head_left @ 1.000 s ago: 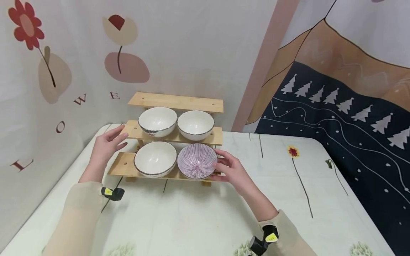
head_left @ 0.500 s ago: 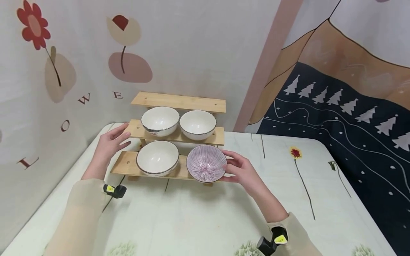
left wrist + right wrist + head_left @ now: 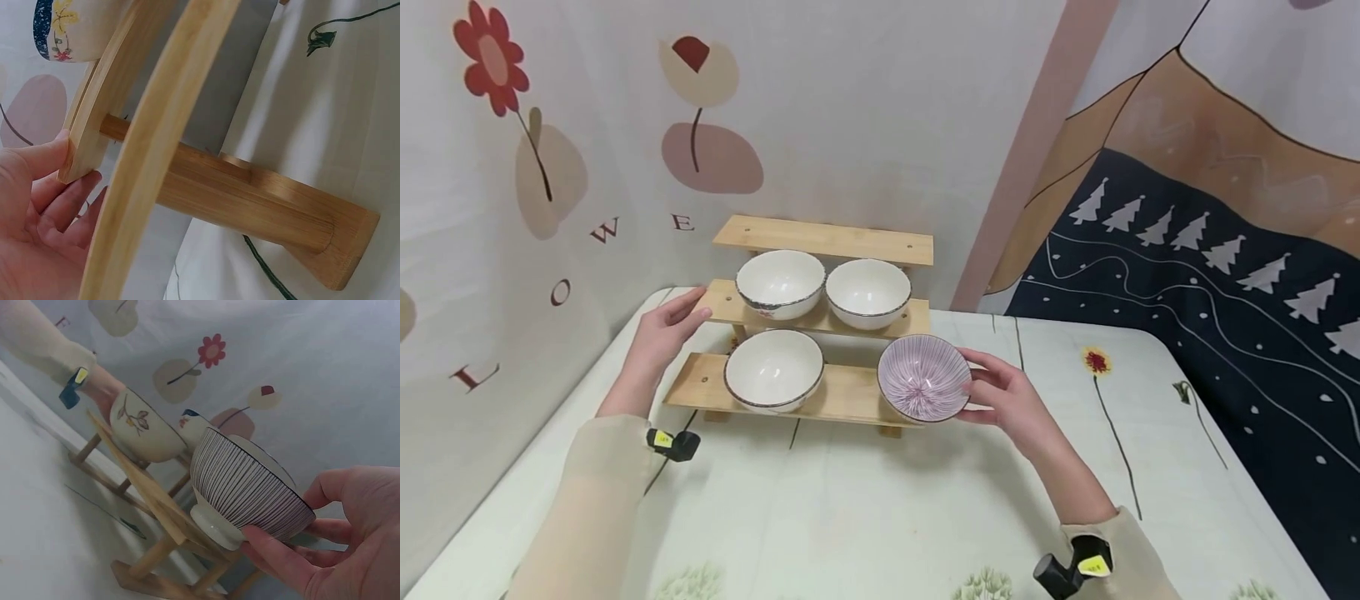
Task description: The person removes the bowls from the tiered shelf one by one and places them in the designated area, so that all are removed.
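A stepped wooden bowl rack [image 3: 850, 393] with three boards stands on the table. My right hand [image 3: 1011, 404] holds a purple-striped bowl [image 3: 922, 382] by its right side, at the right end of the lowest board. In the right wrist view, thumb and fingers grip this striped bowl [image 3: 240, 487], its foot close over the board's end. My left hand [image 3: 658, 333] pinches the left end of the middle board; in the left wrist view its thumb [image 3: 47, 156] lies on one face of the board and fingers on the other.
One white bowl [image 3: 773, 371] sits on the lowest board, left of the striped one. Two more, a left white bowl [image 3: 781, 283] and a right white bowl [image 3: 868, 292], stand on the middle board. A printed cloth [image 3: 865, 117] hangs right behind the rack.
The striped bowl has moved right in my right hand, away from the white bowl beside it toward the lowest board's end. My left hand has stayed at the middle board's end.
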### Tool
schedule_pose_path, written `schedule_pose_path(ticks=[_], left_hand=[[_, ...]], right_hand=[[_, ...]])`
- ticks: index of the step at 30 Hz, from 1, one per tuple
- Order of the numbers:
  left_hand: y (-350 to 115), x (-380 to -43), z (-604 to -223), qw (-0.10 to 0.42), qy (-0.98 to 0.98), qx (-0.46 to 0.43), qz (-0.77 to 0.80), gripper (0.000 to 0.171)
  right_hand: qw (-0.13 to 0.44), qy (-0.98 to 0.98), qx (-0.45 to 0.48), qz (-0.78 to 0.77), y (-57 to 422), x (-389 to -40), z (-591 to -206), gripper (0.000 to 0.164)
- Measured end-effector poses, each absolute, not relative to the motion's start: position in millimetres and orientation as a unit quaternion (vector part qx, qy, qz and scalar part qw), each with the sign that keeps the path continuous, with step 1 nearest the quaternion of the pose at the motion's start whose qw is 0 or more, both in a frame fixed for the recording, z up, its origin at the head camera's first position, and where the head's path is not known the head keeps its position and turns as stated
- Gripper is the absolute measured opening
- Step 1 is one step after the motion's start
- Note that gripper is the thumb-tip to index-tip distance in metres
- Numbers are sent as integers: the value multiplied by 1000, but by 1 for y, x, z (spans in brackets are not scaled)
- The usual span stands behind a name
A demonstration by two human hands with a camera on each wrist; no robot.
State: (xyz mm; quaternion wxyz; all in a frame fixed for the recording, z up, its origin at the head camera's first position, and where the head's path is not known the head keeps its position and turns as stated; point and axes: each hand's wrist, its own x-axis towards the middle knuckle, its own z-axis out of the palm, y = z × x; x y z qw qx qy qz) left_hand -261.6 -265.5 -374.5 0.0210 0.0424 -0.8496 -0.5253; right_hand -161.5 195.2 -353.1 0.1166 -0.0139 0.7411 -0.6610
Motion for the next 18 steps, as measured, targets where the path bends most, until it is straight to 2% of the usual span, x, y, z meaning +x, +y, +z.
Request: schedule_pose_path(ticks=[7,18], left_hand=[[-262,-265,-374,54,-846,22,-530,67],[-267,-264,-379,31,-832,23,-554,70]], right_hand=[[96,752,-6,-653,214,-159,-345,52],[79,761,9,-644,239,-166,-340,55]])
